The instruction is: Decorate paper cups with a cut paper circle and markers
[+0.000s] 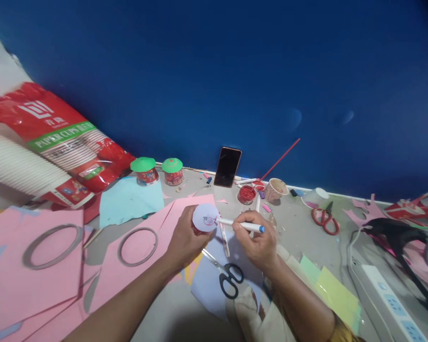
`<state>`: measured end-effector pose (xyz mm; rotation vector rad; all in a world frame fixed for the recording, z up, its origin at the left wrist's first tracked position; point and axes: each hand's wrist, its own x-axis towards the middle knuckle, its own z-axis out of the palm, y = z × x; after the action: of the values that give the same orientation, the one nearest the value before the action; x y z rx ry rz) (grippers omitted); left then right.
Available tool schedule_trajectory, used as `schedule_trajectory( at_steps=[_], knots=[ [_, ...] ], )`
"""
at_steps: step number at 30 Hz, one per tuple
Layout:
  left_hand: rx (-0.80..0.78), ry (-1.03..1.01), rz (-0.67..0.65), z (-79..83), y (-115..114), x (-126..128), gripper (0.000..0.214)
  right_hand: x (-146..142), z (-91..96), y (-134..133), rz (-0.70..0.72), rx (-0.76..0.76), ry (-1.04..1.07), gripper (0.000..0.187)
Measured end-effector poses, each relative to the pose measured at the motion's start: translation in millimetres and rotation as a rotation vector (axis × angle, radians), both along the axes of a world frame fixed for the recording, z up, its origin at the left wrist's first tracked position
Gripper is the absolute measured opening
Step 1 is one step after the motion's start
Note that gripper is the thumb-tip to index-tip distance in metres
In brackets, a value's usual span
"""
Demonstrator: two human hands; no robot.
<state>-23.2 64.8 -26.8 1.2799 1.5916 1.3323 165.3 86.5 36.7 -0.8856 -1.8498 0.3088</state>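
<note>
My left hand [186, 240] is closed around a small red cup topped with a pale lilac paper disc [204, 217] that bears a small drawing. My right hand [257, 240] grips a white marker with a blue end [241, 224], its tip touching the disc's right edge. Black-handled scissors [225, 274] lie on a lilac sheet [209, 285] just below both hands. Another white marker [224, 240] lies between my hands.
Pink sheets [32, 270] with two tape rings [138, 246] lie left, a light-blue sheet [128, 199] and a paper-cup pack [57, 142] behind. Two green-topped cups [145, 170], a phone [227, 166], paint cups [275, 189], red scissors [325, 219] and a power strip [388, 294] sit around.
</note>
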Motion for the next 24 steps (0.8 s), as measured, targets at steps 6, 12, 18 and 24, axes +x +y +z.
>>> schedule_trajectory(
  at_steps=[6, 12, 18, 24],
  knots=[
    [-0.020, -0.018, 0.006, 2.4, -0.9, -0.1, 0.057, 0.3, -1.9, 1.7, -0.021, -0.048, 0.013, 0.013],
    [-0.034, -0.052, -0.001, 2.1, 0.0, 0.2, 0.057, 1.2, -0.6, 2.2, -0.026, -0.087, 0.023, 0.013],
    [-0.057, -0.091, 0.023, 1.3, -0.1, -2.2, 0.061, 0.4, -3.3, 3.2, -0.040, -0.081, 0.038, 0.014],
    [-0.075, -0.114, 0.025, 4.0, -1.5, -1.9, 0.061, -0.1, -7.1, 4.3, -0.052, -0.078, 0.044, 0.013]
  ],
)
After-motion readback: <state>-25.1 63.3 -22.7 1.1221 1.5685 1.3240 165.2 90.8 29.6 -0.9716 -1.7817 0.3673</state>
